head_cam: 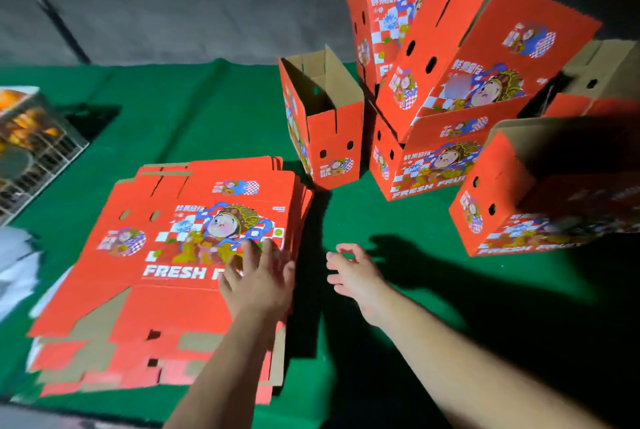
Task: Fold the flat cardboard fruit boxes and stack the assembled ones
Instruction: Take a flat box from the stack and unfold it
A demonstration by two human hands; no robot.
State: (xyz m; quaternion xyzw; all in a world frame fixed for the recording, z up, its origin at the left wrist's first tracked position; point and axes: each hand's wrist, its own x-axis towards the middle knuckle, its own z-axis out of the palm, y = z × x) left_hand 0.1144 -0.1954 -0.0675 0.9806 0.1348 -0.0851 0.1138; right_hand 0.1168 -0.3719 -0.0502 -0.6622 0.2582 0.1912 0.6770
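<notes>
Left grip [258, 278] flat on pile [180, 255]; right grip [349, 272] free.

A stack of flat red fruit boxes [194, 241] lies on the left, printed side up. Assembled boxes [446, 89] stand piled at the right, one open-topped box [323, 137] upright beside them.

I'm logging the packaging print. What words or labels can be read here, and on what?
"FRESH F", the rest hidden by the left hand: top sheet of the flat stack.
"FRESH FRU", cut off by a nearer box: lower box of the pile.
Chinese characters: flat stack and boxes, too stylised to read.
Small label by the top sheet's picture: too small.
Nearest box: lettering blurred.
</notes>
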